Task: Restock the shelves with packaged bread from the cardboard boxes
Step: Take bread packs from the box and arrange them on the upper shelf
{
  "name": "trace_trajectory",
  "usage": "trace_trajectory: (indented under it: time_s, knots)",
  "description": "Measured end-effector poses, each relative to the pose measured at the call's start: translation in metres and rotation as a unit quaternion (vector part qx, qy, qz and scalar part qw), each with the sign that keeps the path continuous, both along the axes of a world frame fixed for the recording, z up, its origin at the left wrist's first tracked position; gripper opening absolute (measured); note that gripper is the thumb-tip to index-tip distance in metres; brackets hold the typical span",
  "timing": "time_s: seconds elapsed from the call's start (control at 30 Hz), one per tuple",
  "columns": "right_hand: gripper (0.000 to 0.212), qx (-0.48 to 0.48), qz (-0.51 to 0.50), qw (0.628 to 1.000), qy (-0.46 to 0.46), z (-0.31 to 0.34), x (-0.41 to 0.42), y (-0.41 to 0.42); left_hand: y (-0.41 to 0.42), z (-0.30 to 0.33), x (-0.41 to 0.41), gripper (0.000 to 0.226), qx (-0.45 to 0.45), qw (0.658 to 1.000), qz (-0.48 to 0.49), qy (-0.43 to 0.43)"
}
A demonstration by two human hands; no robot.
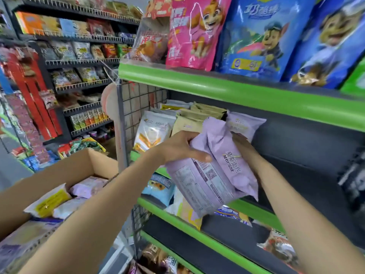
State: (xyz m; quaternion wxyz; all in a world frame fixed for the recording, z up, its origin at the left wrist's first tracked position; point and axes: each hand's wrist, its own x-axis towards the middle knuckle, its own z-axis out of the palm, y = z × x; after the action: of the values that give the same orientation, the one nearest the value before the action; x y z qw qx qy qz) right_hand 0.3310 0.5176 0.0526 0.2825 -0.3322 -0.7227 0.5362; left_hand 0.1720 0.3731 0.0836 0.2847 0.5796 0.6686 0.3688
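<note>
Both hands hold a small stack of lilac bread packets (215, 169) in front of the middle shelf (296, 155) of a green-edged rack. The left hand (177, 146) curls over the stack's upper left edge, thumb pressed on the back label; the right hand (242, 147) grips its right side from behind, fingers mostly hidden. Another lilac packet (244, 123) already stands on that shelf beside beige packets (199, 117). Lower left, an open cardboard box (65, 171) holds more lilac and yellow-labelled packets. Cartoon snack bags (256, 36) stand on the shelf above
</note>
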Motion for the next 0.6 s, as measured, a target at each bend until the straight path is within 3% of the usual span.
trace_trajectory:
  time_s: [0.1, 0.2, 0.33, 0.43, 0.5, 0.6]
  knots:
    - [0.017, -0.034, -0.041, 0.998, 0.02, 0.005, 0.029, -0.003, 0.022, 0.001, 0.022, 0.053, -0.005, 0.999, 0.009, 0.034]
    - [0.023, -0.104, -0.106, 0.985, 0.083, -0.002, 0.049, 0.007, 0.043, 0.0, 0.038, 0.046, 0.012, 0.998, 0.05, 0.04]
    - [0.03, -0.173, -0.169, 0.96, 0.143, -0.003, 0.062, 0.02, 0.056, 0.005, 0.055, 0.05, 0.029, 0.978, 0.173, 0.117]
    - [0.025, -0.17, -0.209, 0.948, 0.167, -0.005, 0.065, 0.03, 0.06, 0.008, 0.056, 0.047, 0.043, 0.969, 0.222, 0.095]
    - [0.03, -0.164, -0.226, 0.944, 0.177, -0.006, 0.065, 0.037, 0.062, 0.009, 0.054, 0.049, 0.036, 0.964, 0.238, 0.108]
    - [0.02, -0.172, -0.272, 0.926, 0.199, -0.007, 0.064, 0.052, 0.064, 0.012, 0.048, 0.05, 0.021, 0.96, 0.249, 0.129]
